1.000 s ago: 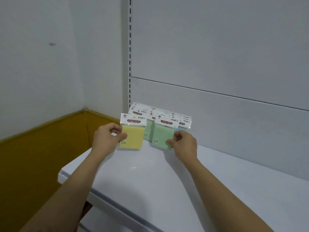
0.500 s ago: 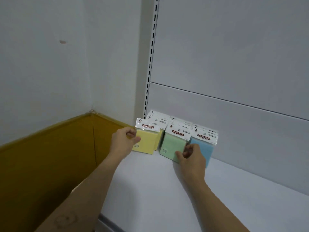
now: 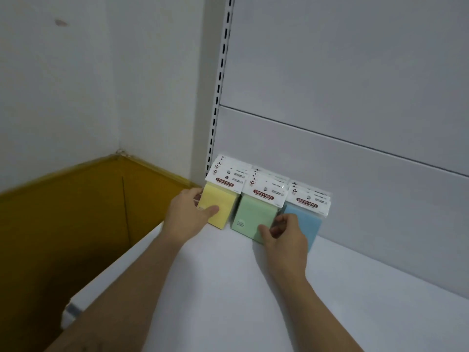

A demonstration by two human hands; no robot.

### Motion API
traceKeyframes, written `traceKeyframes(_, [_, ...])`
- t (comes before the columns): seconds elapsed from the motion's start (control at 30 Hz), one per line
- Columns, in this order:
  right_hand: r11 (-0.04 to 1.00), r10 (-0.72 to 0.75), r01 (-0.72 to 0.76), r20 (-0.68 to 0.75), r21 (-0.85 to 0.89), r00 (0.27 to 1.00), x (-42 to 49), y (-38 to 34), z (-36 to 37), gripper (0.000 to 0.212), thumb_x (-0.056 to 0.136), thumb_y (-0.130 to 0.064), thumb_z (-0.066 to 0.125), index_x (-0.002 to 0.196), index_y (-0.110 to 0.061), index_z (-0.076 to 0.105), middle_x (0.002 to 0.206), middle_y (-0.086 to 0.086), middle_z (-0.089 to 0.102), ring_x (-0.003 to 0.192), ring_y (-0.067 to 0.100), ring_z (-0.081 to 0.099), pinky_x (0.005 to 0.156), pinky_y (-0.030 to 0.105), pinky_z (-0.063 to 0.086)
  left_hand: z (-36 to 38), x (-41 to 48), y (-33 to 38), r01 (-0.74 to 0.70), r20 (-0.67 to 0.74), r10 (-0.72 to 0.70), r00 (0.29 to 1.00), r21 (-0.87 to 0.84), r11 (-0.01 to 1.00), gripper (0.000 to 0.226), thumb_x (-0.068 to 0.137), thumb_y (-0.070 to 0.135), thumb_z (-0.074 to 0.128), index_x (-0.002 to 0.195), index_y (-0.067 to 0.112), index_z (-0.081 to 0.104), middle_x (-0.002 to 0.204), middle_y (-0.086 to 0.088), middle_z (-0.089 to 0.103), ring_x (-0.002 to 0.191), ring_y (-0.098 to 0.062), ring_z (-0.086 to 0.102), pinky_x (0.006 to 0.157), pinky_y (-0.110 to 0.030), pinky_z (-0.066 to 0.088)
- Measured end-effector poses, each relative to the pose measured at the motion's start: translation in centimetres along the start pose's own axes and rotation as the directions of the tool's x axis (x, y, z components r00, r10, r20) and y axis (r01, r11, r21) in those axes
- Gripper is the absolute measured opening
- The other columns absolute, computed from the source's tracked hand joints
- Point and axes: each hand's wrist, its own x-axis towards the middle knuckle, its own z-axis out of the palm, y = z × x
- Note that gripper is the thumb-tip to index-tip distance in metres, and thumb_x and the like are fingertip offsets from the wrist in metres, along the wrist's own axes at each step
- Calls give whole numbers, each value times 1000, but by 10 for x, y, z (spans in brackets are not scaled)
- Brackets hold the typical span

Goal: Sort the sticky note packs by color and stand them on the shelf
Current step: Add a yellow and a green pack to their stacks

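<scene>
Three rows of sticky note packs stand upright against the back panel at the left end of the white shelf. The front yellow pack is on the left, the front green pack in the middle, the front blue pack on the right. More packs stand behind each, only their white header cards showing. My left hand grips the yellow pack's left side, thumb across its face. My right hand pinches the green pack's lower right corner, partly covering the blue pack.
A slotted white upright runs up the back just left of the packs. Grey back panels rise behind the shelf. Left of the shelf end drops a gap with a mustard-yellow wall band below white walls.
Both hands carried the yellow and green packs back toward the panel; they now stand at the front of their rows. The camera moved closer and the blue row came into full view.
</scene>
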Motion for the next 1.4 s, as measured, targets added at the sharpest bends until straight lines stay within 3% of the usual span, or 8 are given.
traceKeyframes(0.2, [1000,14,-14,-7,-21,1000,1,2,2,25,81,-24,71,94,-20,50,77,-6,61,75,15,58,68,30,45,5,-3,2,-11,-50,15,999,83,996,45,77,33,77,117,17,62,105,-1,61,93,-17,60,84,-39,51])
traceKeyframes(0.4, [998,-4,4,4,-68,1000,0,-1,-2,29,81,-27,71,98,-22,48,79,-8,59,77,16,57,67,29,42,0,-7,4,-54,15,52,999,192,980,41,83,41,68,120,24,59,112,-1,65,103,-21,60,88,-44,50])
traceKeyframes(0.57, [985,-26,18,-50,-169,998,0,-9,-25,48,79,-41,71,116,-24,46,101,-7,59,92,18,59,77,33,46,-5,-21,16,-94,-91,133,987,344,934,60,83,48,65,131,17,49,132,-7,50,123,-26,43,100,-42,38])
traceKeyframes(0.7, [879,-218,177,-44,-443,975,-2,-18,-50,63,80,-45,67,134,-22,44,127,0,52,115,23,49,91,35,41,-4,-35,37,-331,-47,385,922,422,844,51,83,47,64,127,23,55,134,1,51,124,-21,42,96,-38,33])
traceKeyframes(0.8, [781,-310,248,-11,-573,951,3,-20,-79,70,81,-48,64,142,-26,39,144,4,41,129,25,38,104,36,30,2,-44,56,-434,59,457,887,444,784,56,84,52,61,132,25,55,139,4,51,130,-18,39,101,-38,30])
traceKeyframes(0.97, [706,-239,211,52,-676,970,9,-12,-133,78,84,-61,55,149,-35,21,159,3,18,146,26,15,116,41,13,18,-63,97,-559,211,523,825,430,709,62,82,60,58,137,33,47,143,9,46,134,-14,33,106,-34,22])
traceKeyframes(1.4, [672,-126,-4,-120,-741,985,-1,46,-311,76,86,-65,47,150,-37,17,159,4,16,147,25,11,119,48,9,121,-131,253,-793,394,692,605,222,567,65,84,60,55,141,32,40,151,8,34,139,-11,21,109,-36,21])
